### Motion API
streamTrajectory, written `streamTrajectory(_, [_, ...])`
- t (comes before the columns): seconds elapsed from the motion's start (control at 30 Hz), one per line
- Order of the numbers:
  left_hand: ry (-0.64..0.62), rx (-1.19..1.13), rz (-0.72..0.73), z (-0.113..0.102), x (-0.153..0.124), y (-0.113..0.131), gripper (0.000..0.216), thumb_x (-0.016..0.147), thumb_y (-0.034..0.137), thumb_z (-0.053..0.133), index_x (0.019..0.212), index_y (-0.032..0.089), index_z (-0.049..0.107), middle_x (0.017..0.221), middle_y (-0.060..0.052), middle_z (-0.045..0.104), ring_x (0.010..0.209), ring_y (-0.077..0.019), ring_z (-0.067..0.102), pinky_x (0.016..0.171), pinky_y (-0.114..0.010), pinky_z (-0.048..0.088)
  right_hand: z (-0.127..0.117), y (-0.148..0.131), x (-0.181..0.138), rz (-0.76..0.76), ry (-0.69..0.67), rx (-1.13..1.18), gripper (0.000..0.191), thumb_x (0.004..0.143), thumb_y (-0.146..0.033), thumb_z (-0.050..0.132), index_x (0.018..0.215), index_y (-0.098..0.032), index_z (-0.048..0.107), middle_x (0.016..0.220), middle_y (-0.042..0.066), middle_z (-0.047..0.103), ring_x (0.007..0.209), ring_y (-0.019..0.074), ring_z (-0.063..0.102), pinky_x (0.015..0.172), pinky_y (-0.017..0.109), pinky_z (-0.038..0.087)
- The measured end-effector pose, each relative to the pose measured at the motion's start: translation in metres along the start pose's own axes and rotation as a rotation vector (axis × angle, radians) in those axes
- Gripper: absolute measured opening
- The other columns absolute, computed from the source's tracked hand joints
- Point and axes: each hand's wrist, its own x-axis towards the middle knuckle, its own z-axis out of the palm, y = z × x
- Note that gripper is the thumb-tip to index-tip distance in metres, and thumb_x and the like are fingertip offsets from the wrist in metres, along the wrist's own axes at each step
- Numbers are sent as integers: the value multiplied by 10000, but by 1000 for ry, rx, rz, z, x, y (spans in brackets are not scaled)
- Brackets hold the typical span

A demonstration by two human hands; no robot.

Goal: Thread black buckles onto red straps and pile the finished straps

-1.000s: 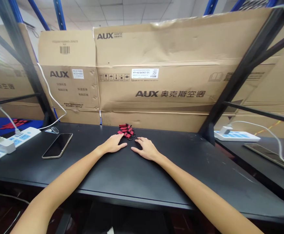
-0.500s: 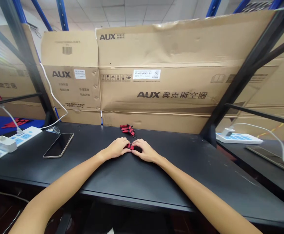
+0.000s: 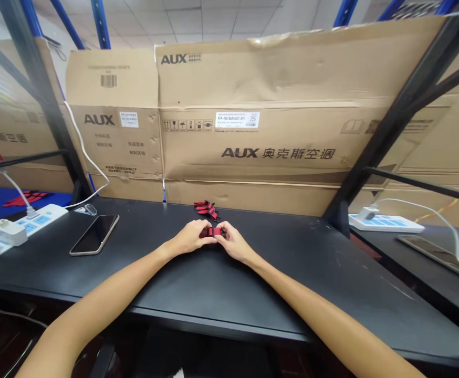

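Note:
Both of my hands meet at the middle of the black table [image 3: 214,283]. My left hand [image 3: 190,237] and my right hand [image 3: 233,242] pinch a small red strap piece [image 3: 212,231] between their fingertips, lifted slightly off the tabletop. Just beyond them, near the cardboard, lies a small pile of the same red strap pieces with black clips [image 3: 206,209].
A phone [image 3: 94,234] lies face up at the left, with a white power strip [image 3: 24,226] and cables beyond it. Large AUX cardboard boxes [image 3: 261,131] wall off the back. Black rack posts stand left and right; another power strip [image 3: 385,222] sits on the right bench.
My hands drew back from the pile toward me, came together on one red strap piece, and now hold it pinched and raised slightly between them.

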Motion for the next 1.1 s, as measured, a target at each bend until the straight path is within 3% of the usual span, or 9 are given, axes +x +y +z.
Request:
streamTrajectory(0.13, [-35, -58, 23, -1, 1, -1, 382, 774, 512, 596, 963, 180, 584, 853, -19, 636, 737, -139, 572, 704, -251, 433, -1, -3, 2, 33, -11, -91, 94, 765, -279, 514, 785, -202, 465, 652, -54, 439, 558, 104, 393, 541, 230, 355])
streamTrajectory(0.33, [-46, 166, 39, -7, 5, -2, 401, 754, 512, 617, 999, 194, 608, 852, -53, 632, 797, -196, 580, 771, -307, 427, -12, -10, 7, 7, -9, -385, 63, 720, -217, 492, 780, -204, 478, 593, -44, 480, 512, 115, 414, 502, 226, 325])
streamTrajectory(0.57, [-11, 169, 15, -9, 6, 3, 372, 741, 493, 635, 964, 195, 627, 833, -43, 654, 773, -195, 596, 763, -301, 432, -24, -11, 9, -16, 83, -902, 151, 673, -165, 504, 819, -195, 521, 864, 58, 580, 618, 155, 505, 539, 258, 300])
streamTrajectory(0.63, [6, 170, 1, -17, 3, 1, 355, 745, 485, 630, 942, 190, 632, 822, -41, 659, 763, -189, 598, 751, -293, 434, -34, -1, 9, 31, 128, -922, 182, 650, -132, 485, 819, -188, 519, 916, 71, 568, 605, 150, 499, 540, 261, 310])
streamTrajectory(0.7, [34, 122, -42, -28, 0, -4, 334, 745, 474, 631, 909, 183, 637, 804, -31, 662, 722, -167, 595, 723, -274, 438, -49, 12, 9, 60, 181, -846, 168, 635, -112, 468, 779, -190, 503, 829, 47, 561, 632, 157, 505, 574, 256, 344])
streamTrajectory(0.83, [75, -94, -171, -46, -2, -19, 327, 708, 437, 669, 869, 154, 634, 761, -13, 660, 651, -126, 579, 657, -241, 446, -71, 35, 7, 84, 141, -677, 82, 678, -129, 440, 697, -198, 480, 654, -3, 529, 600, 150, 496, 584, 252, 370])
streamTrajectory(0.97, [-1, -315, -230, -46, -2, -25, 353, 681, 435, 683, 868, 140, 631, 720, -6, 640, 632, -119, 576, 627, -236, 451, -65, 38, 6, 64, 82, -706, 88, 714, -161, 470, 761, -198, 534, 742, 6, 571, 666, 151, 518, 601, 250, 376])
streamTrajectory(1.1, [-68, -386, -238, -41, -1, -19, 394, 670, 462, 685, 893, 142, 630, 719, -2, 620, 631, -114, 558, 625, -237, 445, -55, 32, 5, 27, 16, -806, 91, 770, -201, 496, 825, -208, 568, 861, 30, 584, 783, 166, 531, 655, 263, 393])
